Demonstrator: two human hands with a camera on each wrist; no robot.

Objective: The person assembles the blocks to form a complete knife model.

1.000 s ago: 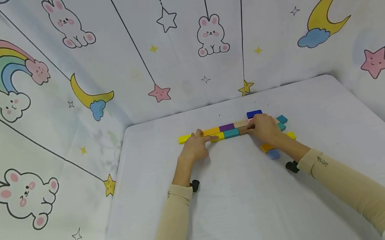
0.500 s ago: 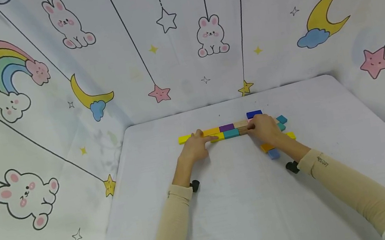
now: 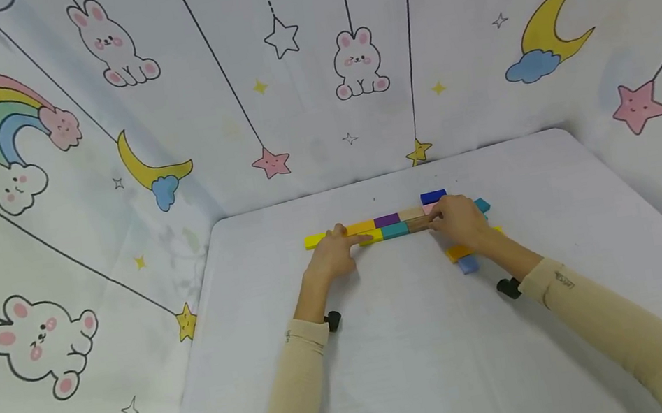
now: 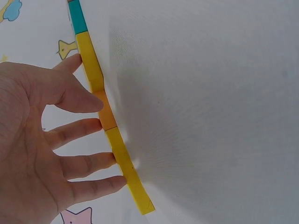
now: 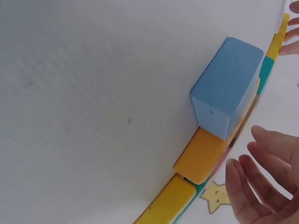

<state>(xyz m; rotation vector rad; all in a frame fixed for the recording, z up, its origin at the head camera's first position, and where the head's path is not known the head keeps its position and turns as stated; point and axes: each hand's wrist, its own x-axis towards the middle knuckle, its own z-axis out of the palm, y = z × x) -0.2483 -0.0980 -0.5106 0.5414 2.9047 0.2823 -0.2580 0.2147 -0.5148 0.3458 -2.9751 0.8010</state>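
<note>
Coloured wooden blocks lie end to end in two touching rows. Yellow (image 3: 315, 241), orange (image 3: 361, 227), purple (image 3: 387, 220), pale wood (image 3: 411, 213) and pink blocks form the back row. In front run a yellow block (image 3: 373, 236), a teal block (image 3: 394, 230) and a brown block (image 3: 417, 224). My left hand (image 3: 333, 254) spreads its fingers along the left part, fingertips (image 4: 122, 181) against the blocks' sides. My right hand (image 3: 462, 223) is at the brown block's right end; in the right wrist view its thumb and loosely bent fingers (image 5: 261, 182) hold nothing.
A dark blue block (image 3: 433, 197) lies behind the rows. Nearer my right wrist are loose orange (image 3: 458, 253), light blue (image 3: 468, 264) and yellow blocks, with a teal block (image 3: 482, 205) beyond the hand. A patterned cloth wall (image 3: 318, 116) rises behind the white table (image 3: 415, 350).
My right hand has drawn slightly right along the brown block, so more of that block shows. My left hand stays on the rows. The head view has shifted a little.
</note>
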